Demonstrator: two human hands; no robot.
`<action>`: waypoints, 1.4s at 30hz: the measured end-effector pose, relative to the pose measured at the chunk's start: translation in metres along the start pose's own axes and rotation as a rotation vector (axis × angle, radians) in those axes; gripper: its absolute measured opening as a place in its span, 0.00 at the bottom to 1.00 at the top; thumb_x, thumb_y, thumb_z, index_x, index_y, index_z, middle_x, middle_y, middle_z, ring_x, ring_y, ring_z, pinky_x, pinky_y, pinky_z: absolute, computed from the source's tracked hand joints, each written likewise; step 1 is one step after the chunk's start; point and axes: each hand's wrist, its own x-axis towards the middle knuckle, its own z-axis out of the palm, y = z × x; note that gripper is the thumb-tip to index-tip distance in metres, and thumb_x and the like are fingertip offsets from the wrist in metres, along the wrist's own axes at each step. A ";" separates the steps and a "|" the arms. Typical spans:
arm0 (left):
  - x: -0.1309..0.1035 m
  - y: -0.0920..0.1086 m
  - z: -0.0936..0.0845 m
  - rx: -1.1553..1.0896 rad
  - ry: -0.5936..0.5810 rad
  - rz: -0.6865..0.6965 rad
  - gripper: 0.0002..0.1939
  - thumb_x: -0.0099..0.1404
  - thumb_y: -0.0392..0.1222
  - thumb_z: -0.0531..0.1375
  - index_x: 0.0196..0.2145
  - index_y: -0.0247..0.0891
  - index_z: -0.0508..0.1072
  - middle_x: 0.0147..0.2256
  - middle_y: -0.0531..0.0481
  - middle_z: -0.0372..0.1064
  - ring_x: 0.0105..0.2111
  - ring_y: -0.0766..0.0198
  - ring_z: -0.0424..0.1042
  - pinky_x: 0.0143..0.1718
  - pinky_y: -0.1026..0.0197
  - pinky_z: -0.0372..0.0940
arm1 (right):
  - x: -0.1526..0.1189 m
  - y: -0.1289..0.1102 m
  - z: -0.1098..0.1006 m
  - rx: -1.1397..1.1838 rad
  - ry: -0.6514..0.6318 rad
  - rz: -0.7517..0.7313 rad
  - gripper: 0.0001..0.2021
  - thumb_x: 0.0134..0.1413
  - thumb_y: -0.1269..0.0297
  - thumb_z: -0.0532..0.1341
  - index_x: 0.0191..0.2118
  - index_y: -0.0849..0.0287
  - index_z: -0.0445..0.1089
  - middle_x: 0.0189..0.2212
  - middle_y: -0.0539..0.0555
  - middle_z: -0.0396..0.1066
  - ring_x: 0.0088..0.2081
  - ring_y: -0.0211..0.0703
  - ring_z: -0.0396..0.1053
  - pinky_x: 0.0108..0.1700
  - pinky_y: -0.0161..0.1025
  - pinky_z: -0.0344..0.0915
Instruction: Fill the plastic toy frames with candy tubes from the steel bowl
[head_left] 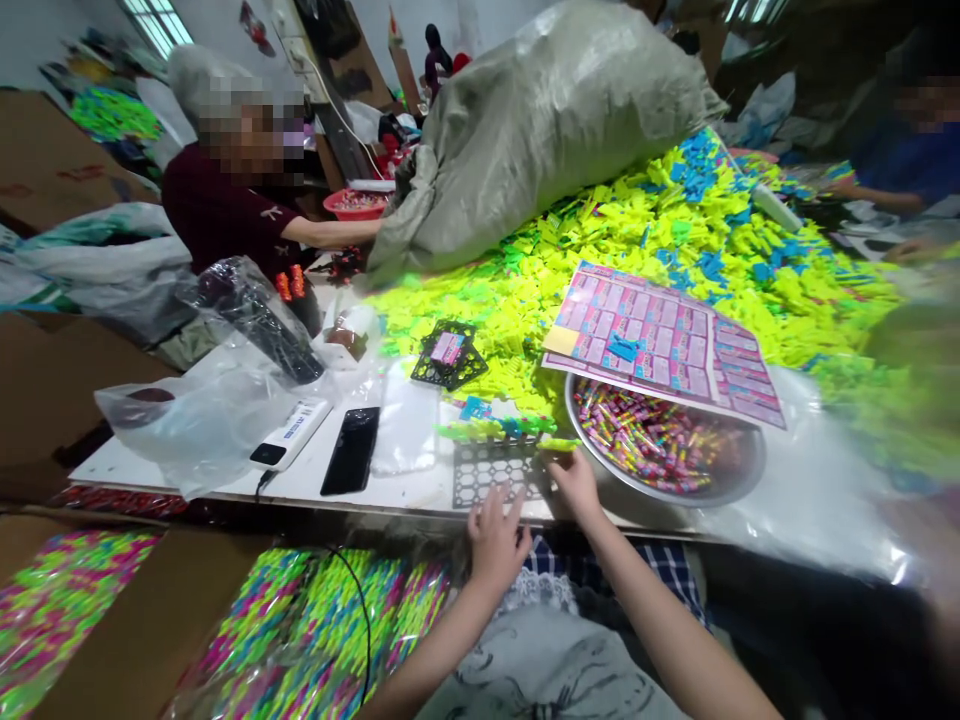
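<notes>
Work on the grid (472, 485) looks to be in its early part: a row of green and blue pieces (499, 427) lies along its far edge, just beyond the fingers, while the holes nearer the left fingers (493, 508) look bare. Whether the row is seated in holes is too small to tell. The right fingers (566, 468) are pinched narrow on one yellow piece (559, 445), held over the grid's right end; the left fingers are spread, apparently on the grid's near part, with nothing visible gripped. Much loose stock seems left, for a broad yellow heap (750, 260) covers the counter (420, 488) beyond both hands. Right of the right fingers, a metal bowl (746, 460) holds many small coloured sticks (645, 430), and a printed sheet (664, 335) lies over its far rim with a few blue bits (624, 347) on top. Below and left of the left fingers, a carton (180, 610) holds clear-wrapped rows (337, 610) that look finished. Far beyond the fingers, a big sack (540, 130) rests against the heap, its contents hidden, with a co-worker's arm (330, 232) reaching to it; behind that arm, a red basin (356, 214) holds small mixed items.
</notes>
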 end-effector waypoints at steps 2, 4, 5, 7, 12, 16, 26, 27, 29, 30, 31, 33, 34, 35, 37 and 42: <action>-0.001 0.003 0.011 0.015 -0.018 -0.040 0.28 0.58 0.40 0.52 0.57 0.52 0.56 0.60 0.49 0.50 0.59 0.50 0.46 0.55 0.41 0.41 | 0.003 0.005 0.001 -0.016 0.022 0.024 0.16 0.43 0.55 0.61 0.34 0.62 0.68 0.29 0.57 0.73 0.32 0.48 0.70 0.35 0.42 0.66; -0.001 0.002 0.021 0.020 -0.016 -0.057 0.29 0.58 0.40 0.52 0.57 0.53 0.56 0.61 0.50 0.49 0.59 0.49 0.46 0.55 0.40 0.40 | 0.005 0.008 0.000 -0.032 0.050 0.043 0.16 0.44 0.54 0.60 0.33 0.63 0.68 0.29 0.58 0.73 0.32 0.48 0.70 0.36 0.43 0.65; -0.001 0.001 0.026 0.020 -0.010 -0.060 0.29 0.58 0.41 0.52 0.57 0.53 0.56 0.60 0.50 0.49 0.59 0.49 0.46 0.55 0.40 0.39 | 0.005 0.009 0.000 -0.039 0.061 0.047 0.16 0.44 0.54 0.60 0.34 0.63 0.68 0.30 0.58 0.73 0.32 0.49 0.70 0.36 0.43 0.65; 0.000 -0.003 0.032 0.015 -0.002 -0.063 0.28 0.57 0.41 0.52 0.57 0.54 0.57 0.60 0.51 0.50 0.59 0.49 0.47 0.56 0.39 0.39 | 0.005 0.011 0.000 -0.046 0.071 0.043 0.16 0.45 0.54 0.59 0.35 0.63 0.68 0.31 0.58 0.73 0.34 0.50 0.70 0.38 0.43 0.64; 0.002 -0.005 0.034 0.004 -0.039 -0.080 0.28 0.57 0.43 0.54 0.56 0.53 0.58 0.59 0.49 0.52 0.59 0.46 0.46 0.56 0.38 0.38 | 0.005 0.012 0.000 -0.064 0.041 0.009 0.16 0.46 0.54 0.59 0.36 0.63 0.68 0.31 0.57 0.72 0.34 0.49 0.69 0.39 0.43 0.64; 0.003 -0.004 0.032 -0.010 -0.063 -0.088 0.28 0.57 0.44 0.54 0.56 0.52 0.59 0.59 0.48 0.51 0.59 0.45 0.45 0.55 0.38 0.38 | 0.008 0.014 0.002 -0.093 0.016 -0.023 0.16 0.45 0.53 0.59 0.36 0.61 0.68 0.31 0.55 0.72 0.34 0.48 0.68 0.38 0.42 0.63; 0.003 -0.006 0.036 -0.036 -0.055 -0.084 0.26 0.58 0.45 0.52 0.56 0.52 0.59 0.59 0.49 0.52 0.59 0.47 0.45 0.55 0.39 0.37 | 0.012 0.020 0.003 -0.152 -0.024 -0.077 0.14 0.47 0.56 0.58 0.35 0.61 0.67 0.31 0.54 0.71 0.33 0.46 0.67 0.36 0.40 0.63; 0.003 -0.006 0.036 -0.033 -0.055 -0.084 0.26 0.58 0.45 0.52 0.56 0.52 0.59 0.59 0.48 0.52 0.59 0.47 0.45 0.55 0.39 0.37 | 0.012 0.021 0.003 -0.158 -0.040 -0.083 0.13 0.46 0.56 0.58 0.35 0.60 0.67 0.30 0.54 0.71 0.33 0.46 0.68 0.36 0.40 0.63; 0.002 -0.007 0.037 -0.024 -0.051 -0.085 0.26 0.58 0.45 0.52 0.56 0.52 0.59 0.59 0.48 0.52 0.59 0.47 0.45 0.55 0.40 0.37 | 0.014 0.021 0.003 -0.171 -0.062 -0.093 0.12 0.46 0.58 0.58 0.36 0.60 0.67 0.30 0.53 0.71 0.32 0.46 0.68 0.35 0.39 0.63; 0.002 -0.007 0.037 -0.019 -0.045 -0.086 0.26 0.58 0.45 0.52 0.56 0.52 0.59 0.59 0.48 0.52 0.59 0.47 0.45 0.55 0.40 0.37 | 0.015 0.021 0.003 -0.176 -0.066 -0.098 0.12 0.46 0.59 0.58 0.36 0.60 0.67 0.29 0.52 0.71 0.32 0.45 0.68 0.35 0.39 0.63; 0.002 -0.007 0.038 -0.015 -0.037 -0.085 0.26 0.58 0.45 0.52 0.56 0.53 0.59 0.59 0.49 0.52 0.59 0.47 0.45 0.55 0.40 0.37 | 0.016 0.021 0.002 -0.181 -0.069 -0.103 0.12 0.46 0.60 0.58 0.36 0.60 0.67 0.29 0.52 0.71 0.31 0.45 0.68 0.35 0.39 0.63; 0.001 -0.007 0.039 -0.008 -0.017 -0.080 0.26 0.58 0.45 0.52 0.56 0.53 0.59 0.59 0.49 0.52 0.59 0.47 0.45 0.56 0.40 0.36 | 0.017 0.020 0.001 -0.189 -0.080 -0.118 0.10 0.45 0.62 0.57 0.34 0.60 0.68 0.29 0.52 0.71 0.32 0.44 0.68 0.36 0.40 0.63; 0.001 -0.007 0.040 -0.004 -0.009 -0.076 0.26 0.58 0.45 0.52 0.56 0.53 0.59 0.59 0.49 0.52 0.59 0.47 0.45 0.56 0.40 0.36 | 0.018 0.020 0.000 -0.190 -0.089 -0.126 0.08 0.45 0.62 0.57 0.32 0.60 0.68 0.29 0.52 0.71 0.32 0.44 0.67 0.37 0.40 0.63; 0.001 -0.008 0.040 0.000 -0.003 -0.072 0.26 0.59 0.45 0.52 0.55 0.53 0.60 0.59 0.49 0.53 0.59 0.48 0.45 0.56 0.40 0.36 | 0.018 0.020 0.000 -0.191 -0.100 -0.133 0.08 0.44 0.63 0.57 0.31 0.60 0.68 0.30 0.52 0.71 0.33 0.44 0.67 0.38 0.40 0.63; 0.001 -0.008 0.040 0.008 0.006 -0.070 0.25 0.58 0.46 0.52 0.55 0.53 0.60 0.59 0.49 0.53 0.59 0.48 0.46 0.56 0.39 0.36 | 0.019 0.019 -0.001 -0.192 -0.118 -0.136 0.07 0.44 0.63 0.58 0.29 0.60 0.69 0.30 0.52 0.71 0.33 0.44 0.68 0.39 0.40 0.64; 0.000 -0.009 0.042 0.004 0.068 -0.059 0.25 0.58 0.50 0.54 0.54 0.54 0.61 0.57 0.49 0.56 0.58 0.48 0.49 0.55 0.40 0.40 | 0.018 0.020 -0.001 -0.192 -0.113 -0.108 0.11 0.47 0.62 0.57 0.36 0.61 0.70 0.31 0.54 0.73 0.34 0.45 0.69 0.39 0.41 0.65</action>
